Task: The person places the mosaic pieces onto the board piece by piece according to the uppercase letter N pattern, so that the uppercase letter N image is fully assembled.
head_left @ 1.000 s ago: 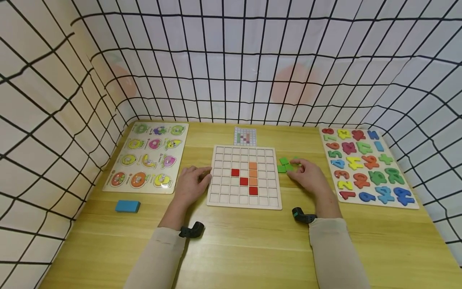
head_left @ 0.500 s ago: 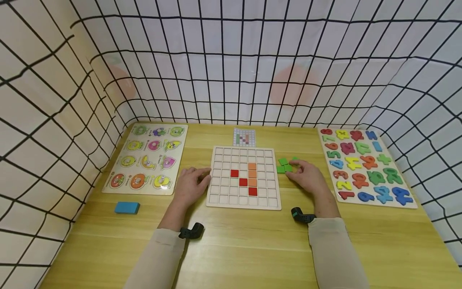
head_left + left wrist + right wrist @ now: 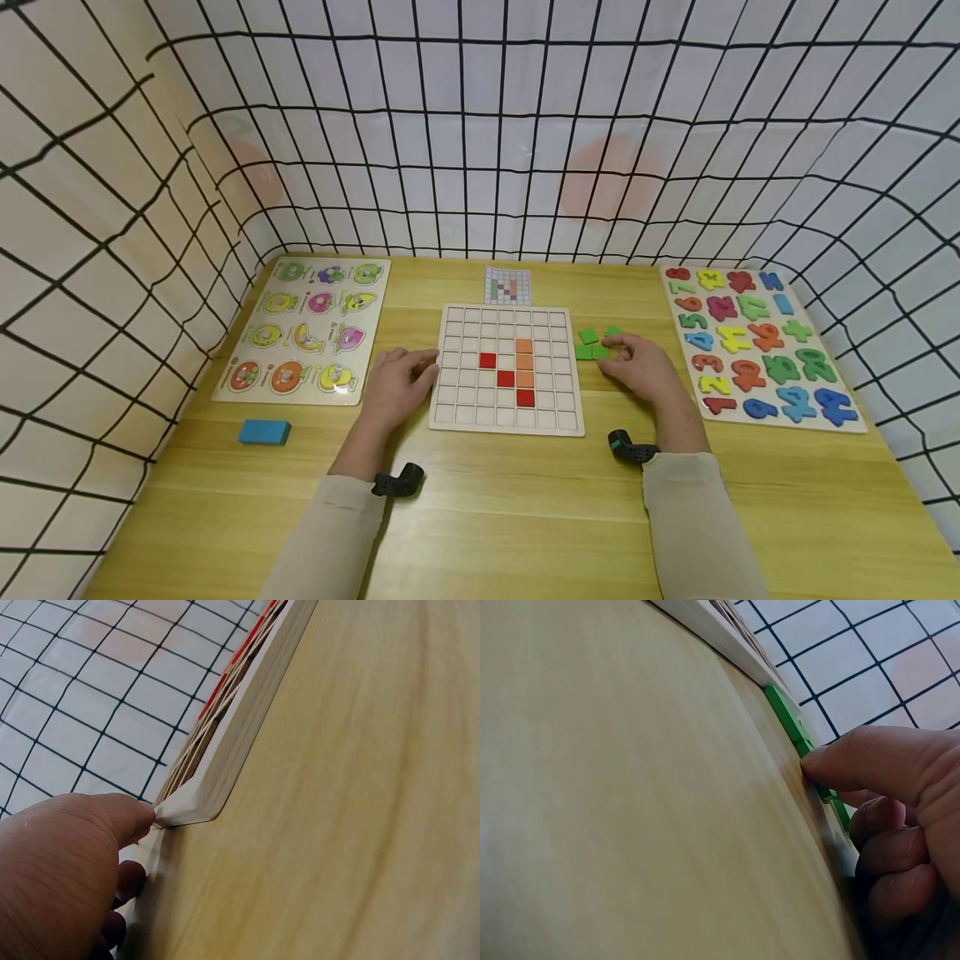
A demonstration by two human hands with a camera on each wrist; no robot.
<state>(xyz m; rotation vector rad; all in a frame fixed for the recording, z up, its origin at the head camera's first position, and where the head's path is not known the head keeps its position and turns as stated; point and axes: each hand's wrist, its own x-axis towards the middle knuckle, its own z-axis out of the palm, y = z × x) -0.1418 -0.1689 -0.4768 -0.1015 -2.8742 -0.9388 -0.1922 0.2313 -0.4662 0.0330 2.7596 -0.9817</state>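
In the head view, a pale wooden grid board (image 3: 465, 408) lies mid-table, bearing several red (image 3: 526, 398) and orange tiles (image 3: 524, 362). My left hand (image 3: 393, 385) is at its left edge. In the left wrist view the thumb (image 3: 124, 817) touches the board's corner (image 3: 199, 802); the index finger is hidden. Right of the board lie several flat green tiles (image 3: 587, 336). My right hand (image 3: 641, 367) is over their right side, thumb and index finger apart. In the right wrist view its thumb (image 3: 855, 761) is against the green tiles (image 3: 784, 712), with the other fingers bent below.
A small pattern card (image 3: 507, 286) lies behind the board. At left are a fruit puzzle board (image 3: 300, 358) and a blue block (image 3: 264, 432). A number puzzle board (image 3: 731, 358) stands at right. Black wire mesh (image 3: 465, 150) surrounds the table (image 3: 517, 517) at back and sides.
The green tiles have shifted a little, the upper one now slightly apart from the lower ones. My right hand has moved slightly to the right. My left hand stays at the board.
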